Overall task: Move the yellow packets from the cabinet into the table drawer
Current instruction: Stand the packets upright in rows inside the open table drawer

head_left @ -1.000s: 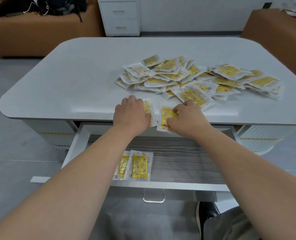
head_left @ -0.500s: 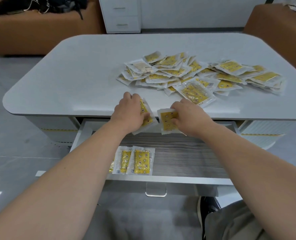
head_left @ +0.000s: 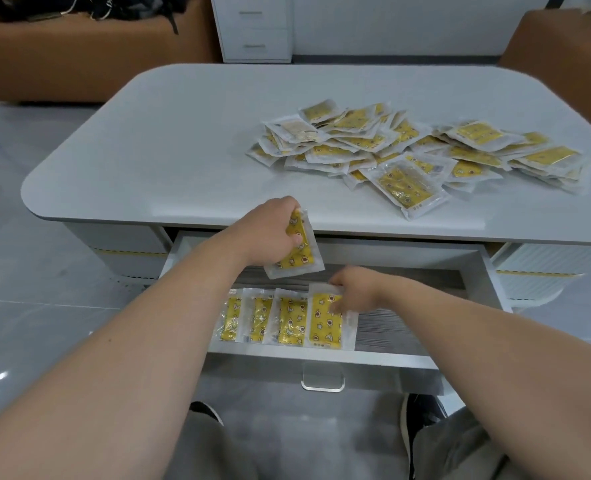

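Note:
A big heap of yellow packets [head_left: 415, 152] in clear wrappers lies on the right half of the grey table [head_left: 183, 143]. Below its front edge the table drawer [head_left: 408, 327] stands pulled out. A row of yellow packets [head_left: 273, 322] lies side by side at the drawer's front left. My right hand [head_left: 354, 289] is down inside the drawer, pinching the top of the rightmost packet [head_left: 325, 327] as it lies at the end of the row. My left hand [head_left: 273, 232] grips another yellow packet [head_left: 299, 258], held tilted above the drawer's back left.
The drawer's clear handle [head_left: 322, 381] juts toward my knees and my dark shoes [head_left: 415, 424]. A white cabinet [head_left: 256, 27] with drawers stands against the far wall. Brown upholstered benches [head_left: 79, 57] flank it at left and at right [head_left: 564, 64]. Bags lie on the left bench.
Both hands lifted their packets off the table's front edge. The right hand dropped into the drawer and laid its packet at the row's right end; the left hand carries its packet above the drawer.

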A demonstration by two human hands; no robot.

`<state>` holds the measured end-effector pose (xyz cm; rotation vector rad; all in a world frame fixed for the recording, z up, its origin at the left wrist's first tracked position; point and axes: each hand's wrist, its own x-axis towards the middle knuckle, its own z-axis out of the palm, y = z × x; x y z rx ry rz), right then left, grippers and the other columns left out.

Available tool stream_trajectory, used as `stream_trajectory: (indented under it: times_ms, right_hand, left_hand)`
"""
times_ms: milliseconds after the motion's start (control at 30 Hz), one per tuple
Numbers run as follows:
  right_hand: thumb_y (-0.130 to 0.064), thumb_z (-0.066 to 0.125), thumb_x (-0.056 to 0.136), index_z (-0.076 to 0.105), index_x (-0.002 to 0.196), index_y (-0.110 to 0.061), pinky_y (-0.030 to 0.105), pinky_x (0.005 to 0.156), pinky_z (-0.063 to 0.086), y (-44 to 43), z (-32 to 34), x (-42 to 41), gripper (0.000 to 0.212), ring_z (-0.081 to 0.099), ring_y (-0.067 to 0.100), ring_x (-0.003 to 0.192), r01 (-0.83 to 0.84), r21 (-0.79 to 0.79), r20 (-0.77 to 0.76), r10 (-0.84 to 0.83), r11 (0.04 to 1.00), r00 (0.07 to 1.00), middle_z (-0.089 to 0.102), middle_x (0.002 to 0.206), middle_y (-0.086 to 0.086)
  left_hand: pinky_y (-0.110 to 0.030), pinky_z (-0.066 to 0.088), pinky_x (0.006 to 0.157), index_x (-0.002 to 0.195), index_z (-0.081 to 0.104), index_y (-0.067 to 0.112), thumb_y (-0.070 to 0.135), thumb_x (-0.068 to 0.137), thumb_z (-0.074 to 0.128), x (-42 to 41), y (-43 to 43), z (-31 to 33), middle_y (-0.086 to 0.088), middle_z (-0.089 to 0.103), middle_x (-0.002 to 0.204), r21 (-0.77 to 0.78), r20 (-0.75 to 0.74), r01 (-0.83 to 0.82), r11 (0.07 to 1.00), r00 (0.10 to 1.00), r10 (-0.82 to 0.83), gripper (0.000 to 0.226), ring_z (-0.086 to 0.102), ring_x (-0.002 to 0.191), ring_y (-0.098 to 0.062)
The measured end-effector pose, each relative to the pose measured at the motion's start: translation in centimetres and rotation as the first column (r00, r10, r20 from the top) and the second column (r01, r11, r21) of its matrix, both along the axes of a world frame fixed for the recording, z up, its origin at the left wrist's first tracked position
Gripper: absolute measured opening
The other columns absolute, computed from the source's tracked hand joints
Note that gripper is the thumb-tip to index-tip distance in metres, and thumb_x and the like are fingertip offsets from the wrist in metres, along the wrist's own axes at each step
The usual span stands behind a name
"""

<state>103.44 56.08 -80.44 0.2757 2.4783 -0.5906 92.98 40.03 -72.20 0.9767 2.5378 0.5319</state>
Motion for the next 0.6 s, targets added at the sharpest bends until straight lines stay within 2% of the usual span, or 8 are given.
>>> stream_trajectory:
  times_ms: [67,167,267,333,400,500,600]
  right_hand:
    - [-0.031,0.069,0.095,0.059,0.136,-0.012,0.033,0.092,0.045,-0.5,-0.9,-0.4,0.046,0.058,0.025,0.118,-0.014,-0.001,0.010,0.014,1.000,1.000,0.062,0.130,0.002]
    - [-0.031,0.069,0.094,0.061,0.134,-0.011,0.031,0.088,0.048,-1.7,-1.6,-1.3,0.045,0.059,0.021,0.105,-0.017,-0.016,0.006,0.017,1.000,1.000,0.063,0.128,0.005]
    - [-0.039,0.066,0.095,0.063,0.127,-0.012,0.038,0.092,0.052,-2.7,-2.6,-1.8,0.042,0.060,0.026,0.107,-0.102,0.097,0.008,0.102,0.990,0.995,0.063,0.121,0.007]
    - [-0.047,0.064,0.094,0.061,0.130,-0.020,0.040,0.093,0.053,-3.1,-3.3,-2.0,0.046,0.060,0.027,0.113,-0.154,0.161,0.007,0.155,0.975,0.988,0.061,0.121,0.006]
    - [-0.057,0.065,0.089,0.053,0.137,-0.027,0.043,0.091,0.055,-3.0,-3.6,-1.8,0.058,0.059,0.027,0.115,-0.139,0.221,-0.018,0.146,0.965,0.989,0.055,0.127,0.004]
    - [-0.063,0.073,0.079,0.045,0.139,-0.024,0.044,0.088,0.057,-2.5,-3.5,-1.5,0.076,0.059,0.029,0.114,-0.078,0.310,-0.101,0.115,0.947,0.988,0.048,0.133,0.007]
    - [-0.058,0.077,0.079,0.044,0.136,-0.024,0.043,0.084,0.058,-1.8,-3.1,-0.8,0.074,0.060,0.028,0.108,-0.049,0.296,-0.121,0.089,0.954,0.989,0.048,0.129,0.006]
  left_hand:
    - [-0.030,0.043,0.084,0.136,0.044,0.019,0.022,0.098,0.059,-0.2,-0.4,-0.1,0.001,0.052,0.123,-0.032,0.034,0.020,0.999,0.999,-0.019,0.040,0.053,0.106,-0.019]
    - [-0.028,0.044,0.079,0.132,0.046,0.021,0.019,0.098,0.060,-0.4,-0.9,-0.5,0.002,0.054,0.118,-0.068,0.083,0.046,0.997,0.996,-0.040,0.037,0.054,0.104,-0.018]
    - [-0.023,0.044,0.070,0.128,0.049,0.024,0.020,0.096,0.063,-0.7,-1.4,-0.9,0.005,0.057,0.113,-0.080,0.143,0.054,0.995,0.989,-0.042,0.036,0.056,0.100,-0.015]
    - [-0.024,0.047,0.074,0.126,0.050,0.025,0.020,0.094,0.066,-0.8,-1.6,-1.3,0.006,0.059,0.112,-0.083,0.174,0.055,0.995,0.984,-0.040,0.035,0.058,0.100,-0.014]
    - [-0.025,0.048,0.077,0.124,0.052,0.024,0.020,0.092,0.068,-0.8,-1.6,-1.7,0.005,0.061,0.112,-0.092,0.195,0.061,0.994,0.980,-0.042,0.036,0.060,0.100,-0.014]
    - [-0.024,0.047,0.073,0.125,0.051,0.024,0.021,0.091,0.071,-0.8,-1.5,-2.3,0.007,0.061,0.111,-0.108,0.226,0.068,0.992,0.973,-0.042,0.040,0.061,0.099,-0.014]
    - [-0.025,0.048,0.075,0.126,0.050,0.025,0.022,0.090,0.072,-0.6,-0.7,-2.7,0.006,0.062,0.112,-0.130,0.239,0.085,0.988,0.970,-0.053,0.042,0.061,0.100,-0.014]
